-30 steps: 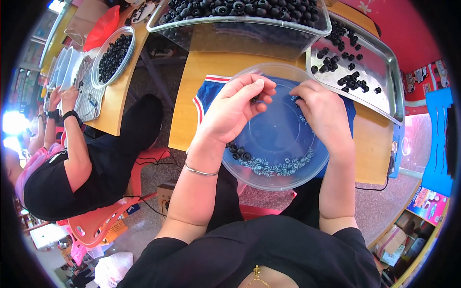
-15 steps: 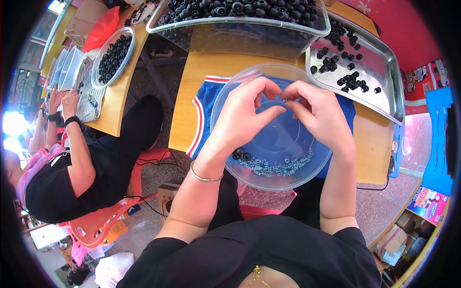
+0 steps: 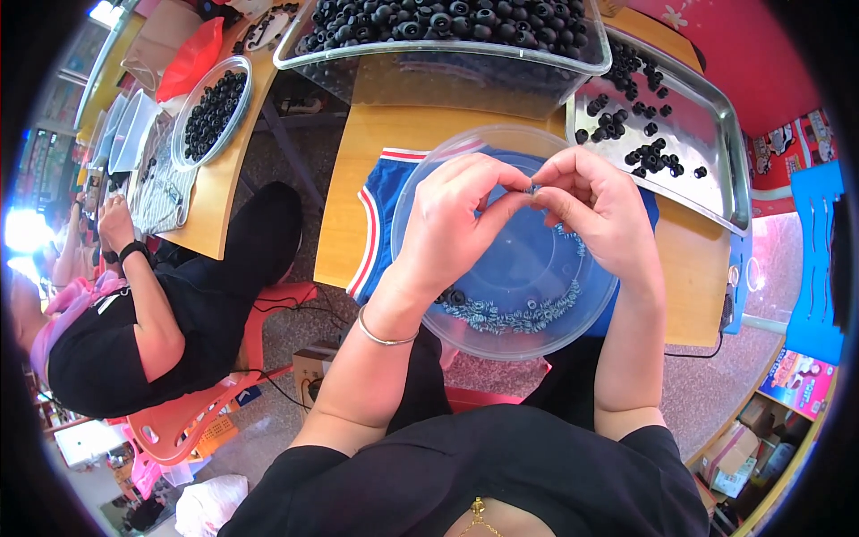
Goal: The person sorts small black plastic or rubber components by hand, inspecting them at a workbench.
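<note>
Fingertip to fingertip, both my hands meet above a round clear plastic tray (image 3: 508, 354). Thumb and forefinger of my left hand (image 3: 456, 210) are pinched. Opposite it my right hand (image 3: 598, 210) is pinched too, its other fingers curled. Between the tips shows a tiny silvery-blue piece (image 3: 534, 189), mostly covered by the fingers; its exact kind is too small to tell. Along the tray's near edge lies a curved band of small silvery-blue ring-like pieces (image 3: 514, 318). Beside them at the left sit a few black round parts (image 3: 456, 296).
A large clear bin (image 3: 447, 49) of black parts stands at the far side. A metal tray (image 3: 716, 116) with scattered black parts is at the far right. Blue cloth (image 3: 380, 192) lies under the round tray. Left, a co-worker (image 3: 116, 340) sits by a bowl of black parts (image 3: 215, 112).
My left thumb and forefinger have closed from a gap into a pinch, and my hands' fingertips have come together. The co-worker's hands have moved slightly nearer.
</note>
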The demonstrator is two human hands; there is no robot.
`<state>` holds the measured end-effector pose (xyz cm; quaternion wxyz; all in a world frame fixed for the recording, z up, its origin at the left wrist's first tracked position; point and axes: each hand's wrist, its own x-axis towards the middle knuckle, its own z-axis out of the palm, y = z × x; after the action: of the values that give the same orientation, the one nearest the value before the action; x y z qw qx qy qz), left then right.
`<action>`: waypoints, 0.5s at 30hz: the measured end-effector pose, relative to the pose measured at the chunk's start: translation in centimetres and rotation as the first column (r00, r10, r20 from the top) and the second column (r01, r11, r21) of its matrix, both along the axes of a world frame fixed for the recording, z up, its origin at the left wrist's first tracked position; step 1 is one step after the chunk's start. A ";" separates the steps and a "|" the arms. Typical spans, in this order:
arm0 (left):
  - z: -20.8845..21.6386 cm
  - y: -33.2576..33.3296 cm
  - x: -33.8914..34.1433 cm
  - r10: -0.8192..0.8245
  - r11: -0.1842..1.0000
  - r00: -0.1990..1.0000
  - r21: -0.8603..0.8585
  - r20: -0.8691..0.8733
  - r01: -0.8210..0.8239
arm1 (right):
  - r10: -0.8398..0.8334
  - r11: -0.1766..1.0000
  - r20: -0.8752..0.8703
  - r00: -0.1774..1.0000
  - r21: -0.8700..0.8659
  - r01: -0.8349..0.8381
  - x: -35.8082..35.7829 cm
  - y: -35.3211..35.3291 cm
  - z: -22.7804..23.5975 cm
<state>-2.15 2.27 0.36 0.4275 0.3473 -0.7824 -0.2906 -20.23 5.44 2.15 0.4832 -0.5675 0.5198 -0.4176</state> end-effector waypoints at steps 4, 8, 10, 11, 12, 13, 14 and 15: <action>0.1 0.0 0.0 0.027 0.999 1.000 -0.045 -0.016 -0.027 | -0.043 0.995 -0.008 0.999 -0.094 0.042 0.3 0.0 0.0; -0.2 0.0 0.0 0.070 0.994 0.997 -0.082 -0.035 -0.073 | -0.075 0.986 -0.027 0.997 -0.151 0.070 0.6 0.2 0.0; -0.2 0.0 0.2 0.079 0.993 0.996 -0.083 -0.032 -0.082 | -0.094 0.959 -0.087 0.992 -0.275 0.067 0.7 0.2 0.0; -0.2 0.2 0.3 0.083 0.995 0.994 0.061 -0.074 -0.078 | -0.093 0.959 -0.087 0.992 -0.275 0.066 0.8 0.2 0.0; -0.2 0.2 0.3 0.091 0.977 0.989 0.203 -0.117 -0.066 | -0.118 0.935 -0.126 0.985 -0.347 0.067 0.9 0.2 -0.1; -0.4 0.1 0.3 0.091 0.977 0.989 0.203 -0.117 -0.066 | -0.145 0.906 -0.163 0.976 -0.418 0.065 0.9 0.2 -0.2; -0.8 -0.1 0.3 0.072 0.963 0.974 0.271 -0.214 -0.011 | -0.145 0.906 -0.163 0.976 -0.418 0.065 0.9 0.2 -0.2; -1.0 -0.3 0.3 0.058 0.942 0.949 0.332 -0.310 0.051 | -0.141 0.899 -0.166 0.976 -0.435 0.056 0.8 0.1 -0.2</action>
<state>-1.82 1.98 -0.60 0.4820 0.3657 -0.6423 -0.4705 -19.38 5.56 1.97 0.2723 -0.6702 0.4883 -0.4880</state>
